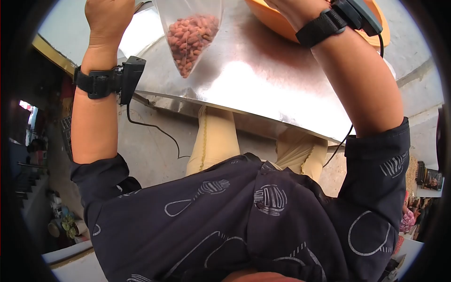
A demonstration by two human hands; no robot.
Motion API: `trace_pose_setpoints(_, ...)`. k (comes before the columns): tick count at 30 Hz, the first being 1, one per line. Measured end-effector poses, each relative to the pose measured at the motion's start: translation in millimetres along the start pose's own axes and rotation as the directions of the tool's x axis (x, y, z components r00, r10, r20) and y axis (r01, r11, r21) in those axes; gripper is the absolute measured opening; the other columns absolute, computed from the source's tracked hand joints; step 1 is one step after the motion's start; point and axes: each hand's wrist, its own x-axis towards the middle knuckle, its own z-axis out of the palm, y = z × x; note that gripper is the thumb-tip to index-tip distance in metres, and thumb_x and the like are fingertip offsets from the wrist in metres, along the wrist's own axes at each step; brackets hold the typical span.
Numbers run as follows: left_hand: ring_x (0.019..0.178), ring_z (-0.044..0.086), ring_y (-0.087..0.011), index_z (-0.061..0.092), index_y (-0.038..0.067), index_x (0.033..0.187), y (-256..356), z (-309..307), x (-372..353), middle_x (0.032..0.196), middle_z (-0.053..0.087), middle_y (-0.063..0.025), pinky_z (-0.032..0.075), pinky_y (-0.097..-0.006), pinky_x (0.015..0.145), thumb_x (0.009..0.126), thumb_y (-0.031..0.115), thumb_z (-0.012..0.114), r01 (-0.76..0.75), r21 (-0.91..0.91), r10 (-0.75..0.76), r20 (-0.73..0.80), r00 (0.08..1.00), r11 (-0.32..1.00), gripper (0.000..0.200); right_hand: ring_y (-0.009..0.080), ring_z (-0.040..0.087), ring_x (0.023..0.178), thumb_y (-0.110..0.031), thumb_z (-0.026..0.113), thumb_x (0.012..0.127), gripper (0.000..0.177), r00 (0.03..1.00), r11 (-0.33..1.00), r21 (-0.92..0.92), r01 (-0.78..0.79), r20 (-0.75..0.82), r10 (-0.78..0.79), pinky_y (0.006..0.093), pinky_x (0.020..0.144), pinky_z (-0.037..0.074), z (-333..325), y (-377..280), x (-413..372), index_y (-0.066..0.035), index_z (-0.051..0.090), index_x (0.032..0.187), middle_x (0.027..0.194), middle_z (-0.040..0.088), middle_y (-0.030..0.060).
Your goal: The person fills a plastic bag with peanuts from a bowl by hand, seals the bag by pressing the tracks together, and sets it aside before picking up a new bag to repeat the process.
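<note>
A clear plastic bag of reddish peanuts [192,37] hangs corner-down over the shiny steel table [263,89]. Its top runs out of the picture, so what grips it is hidden. My left hand [109,19] is raised just left of the bag, with the fingers cut off by the frame edge. Only the heel of my right hand [287,8] shows, to the right of the bag and over an orange bowl [381,29]. Both wrists carry black strapped devices, the left one [110,80] with a cable hanging from it.
The steel table's near edge [244,110] runs across in front of my dark patterned shirt, with beige trousers visible below it. Concrete floor lies under the table. Cluttered shelves and items stand at the far left and far right.
</note>
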Motion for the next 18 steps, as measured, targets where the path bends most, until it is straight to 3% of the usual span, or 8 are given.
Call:
trace_pose_setpoints(4, 0.068, 0.051, -0.0103, 0.062, 0.001, 0.082, 19.9, 21.6, -30.0, 0.098, 0.055, -0.0074, 0.042, -0.0230, 0.057, 0.081, -0.003, 0.064, -0.033, 0.003, 0.032, 0.118, 0.992, 0.999, 0.004, 0.0213, 0.060, 0.053, -0.009, 0.056, 0.084, 0.017, 0.996, 0.965, -0.260, -0.017, 0.076, 0.038, 0.0338, 0.054, 0.050, -15.6, 44.7, -37.8, 0.004, 0.064, 0.081, 0.064, 0.063, 0.0137)
trace_pose_setpoints(5, 0.074, 0.054, -0.0107, 0.065, 0.002, 0.088, 21.8, 26.7, -43.1, 0.100, 0.058, -0.0064, 0.044, -0.0222, 0.061, 0.082, 0.000, 0.066, -0.026, -0.024, 0.030, 0.180, 0.983, 0.999, 0.006, 0.0221, 0.061, 0.055, -0.010, 0.056, 0.084, 0.016, 0.994, 0.919, -0.391, 0.041, 0.109, 0.002, 0.0349, 0.057, 0.050, -20.2, 56.6, -51.2, 0.004, 0.064, 0.080, 0.064, 0.062, 0.0143)
trace_pose_setpoints(6, 0.079, 0.058, -0.0111, 0.067, 0.003, 0.094, 23.7, 32.0, -56.3, 0.102, 0.061, -0.0053, 0.046, -0.0214, 0.064, 0.083, 0.004, 0.068, -0.016, -0.050, 0.028, 0.242, 0.970, 0.999, 0.011, 0.0240, 0.061, 0.059, -0.010, 0.057, 0.082, 0.015, 0.989, 0.926, -0.370, 0.070, 0.149, -0.015, 0.0370, 0.060, 0.050, -22.6, 60.7, -66.3, 0.003, 0.064, 0.081, 0.064, 0.061, 0.0172)
trace_pose_setpoints(7, 0.079, 0.058, -0.0129, 0.067, 0.003, 0.093, 30.0, 38.7, -68.2, 0.103, 0.061, -0.0065, 0.047, -0.0222, 0.064, 0.081, 0.002, 0.068, 0.050, -0.083, -0.026, 0.264, 0.964, 0.995, 0.012, 0.0197, 0.061, 0.060, -0.008, 0.055, 0.084, 0.015, 0.969, 0.913, -0.403, -0.062, 0.194, 0.151, 0.0326, 0.058, 0.049, -24.7, 62.5, -74.4, 0.001, 0.065, 0.078, 0.066, 0.063, 0.0130)
trace_pose_setpoints(9, 0.079, 0.058, -0.0136, 0.067, 0.002, 0.093, 38.5, 48.2, -79.3, 0.104, 0.061, -0.0076, 0.047, -0.0222, 0.063, 0.082, 0.000, 0.067, -0.005, -0.109, 0.036, 0.283, 0.959, 0.994, 0.011, 0.0148, 0.061, 0.063, -0.015, 0.058, 0.086, 0.020, 0.954, 0.873, -0.483, -0.069, 0.225, 0.200, 0.0280, 0.063, 0.050, -29.2, 73.2, -92.1, 0.003, 0.064, 0.093, 0.073, 0.064, 0.0086)
trace_pose_setpoints(15, 0.078, 0.057, -0.0130, 0.068, 0.005, 0.098, 49.3, 54.7, -86.6, 0.107, 0.060, -0.0083, 0.047, -0.0228, 0.068, 0.081, 0.000, 0.067, 0.027, -0.136, 0.017, 0.308, 0.951, 0.990, 0.018, 0.0167, 0.064, 0.075, -0.014, 0.056, 0.085, 0.033, 0.924, 0.888, -0.437, -0.146, 0.260, 0.281, 0.0286, 0.072, 0.052, -58.0, 67.4, -121.8, 0.005, 0.056, 0.112, 0.089, 0.066, 0.0131)
trace_pose_setpoints(16, 0.077, 0.056, -0.0124, 0.067, 0.004, 0.102, 54.2, 54.1, -87.0, 0.109, 0.059, -0.0083, 0.047, -0.0228, 0.068, 0.081, -0.001, 0.067, 0.037, -0.119, 0.000, 0.293, 0.956, 0.992, 0.022, 0.0164, 0.062, 0.087, -0.010, 0.057, 0.085, 0.034, 0.955, 0.886, -0.463, 0.009, 0.267, 0.129, 0.0284, 0.078, 0.050, -66.6, 67.2, -133.2, 0.003, 0.054, 0.116, 0.101, 0.064, 0.0129)
trace_pose_setpoints(18, 0.075, 0.054, -0.0113, 0.065, 0.003, 0.109, 67.6, 51.3, -88.8, 0.112, 0.057, -0.0082, 0.046, -0.0230, 0.070, 0.080, -0.003, 0.067, 0.075, -0.085, -0.050, 0.264, 0.963, 0.994, 0.029, 0.0163, 0.060, 0.092, -0.008, 0.057, 0.085, 0.034, 0.963, 0.929, -0.368, -0.024, 0.241, 0.120, 0.0284, 0.081, 0.049, -83.9, 50.6, -160.8, 0.001, 0.054, 0.117, 0.106, 0.063, 0.0113)
